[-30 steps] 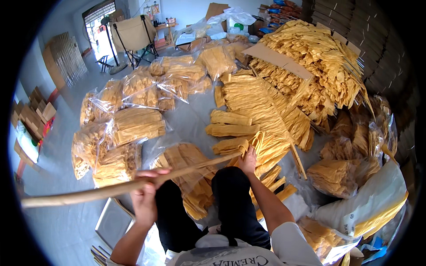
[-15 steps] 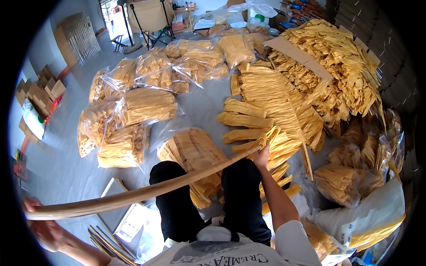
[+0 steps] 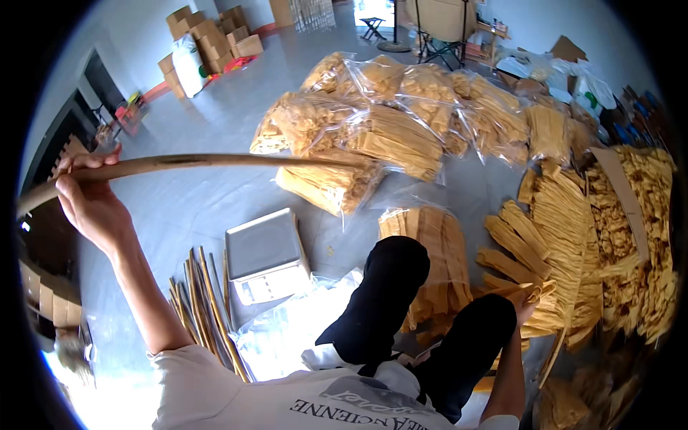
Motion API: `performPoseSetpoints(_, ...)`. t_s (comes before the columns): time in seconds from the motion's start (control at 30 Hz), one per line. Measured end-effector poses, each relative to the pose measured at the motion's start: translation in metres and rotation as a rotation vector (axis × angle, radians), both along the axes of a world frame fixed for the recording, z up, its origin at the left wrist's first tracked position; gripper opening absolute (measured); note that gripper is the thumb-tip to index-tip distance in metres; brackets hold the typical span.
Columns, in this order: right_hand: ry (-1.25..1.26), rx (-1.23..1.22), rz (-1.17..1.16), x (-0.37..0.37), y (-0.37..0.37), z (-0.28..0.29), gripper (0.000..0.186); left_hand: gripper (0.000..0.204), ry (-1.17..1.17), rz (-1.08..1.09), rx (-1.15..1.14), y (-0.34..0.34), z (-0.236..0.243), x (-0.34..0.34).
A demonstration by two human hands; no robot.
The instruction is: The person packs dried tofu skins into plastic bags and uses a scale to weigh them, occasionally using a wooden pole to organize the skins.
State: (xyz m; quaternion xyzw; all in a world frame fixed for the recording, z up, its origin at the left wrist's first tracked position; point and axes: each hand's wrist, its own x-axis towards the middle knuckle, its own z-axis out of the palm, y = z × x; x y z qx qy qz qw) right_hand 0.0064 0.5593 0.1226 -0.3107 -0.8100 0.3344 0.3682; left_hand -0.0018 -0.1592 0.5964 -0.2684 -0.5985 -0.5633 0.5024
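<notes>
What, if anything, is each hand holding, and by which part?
The left hand holds the wooden stick near its left visible end. The right hand seemingly holds yellow strips; where exactly can't be told.

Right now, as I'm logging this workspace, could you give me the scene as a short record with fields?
Left hand: grips a wooden stick
Right hand: holds yellow strips, just right of the right knee
Floor, left: grey-topped scale, thin sticks left of it
Floor, ahead: bagged yellow bundles
Background, upper left: cardboard boxes
</notes>
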Motion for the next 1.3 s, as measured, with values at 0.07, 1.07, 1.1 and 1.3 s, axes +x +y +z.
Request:
performPoseSetpoints(0.07,-0.054,-0.045,-0.006,-0.003,-0.005,0.004,0.057,0.03,0.02,0.445,-0.061,0.021,0.004,0.003)
performPoseSetpoints(1.07,0.235,-0.127,0.145,0.01,0.021,0.112,0.053,0.086,-2.064,1.399,0.017,-0.156,-0.475,0.222)
performPoseSetpoints(1.1,0.237,-0.218,0.154,0.007,0.014,0.122,0.054,0.086,-2.022,1.311,-0.034,-0.158,-0.479,0.208)
performPoseSetpoints(1.3,0.183,-0.463,0.044,0.018,0.006,0.181,0.064,0.084,-1.526,0.737,-0.426,-0.052,-0.421,0.048)
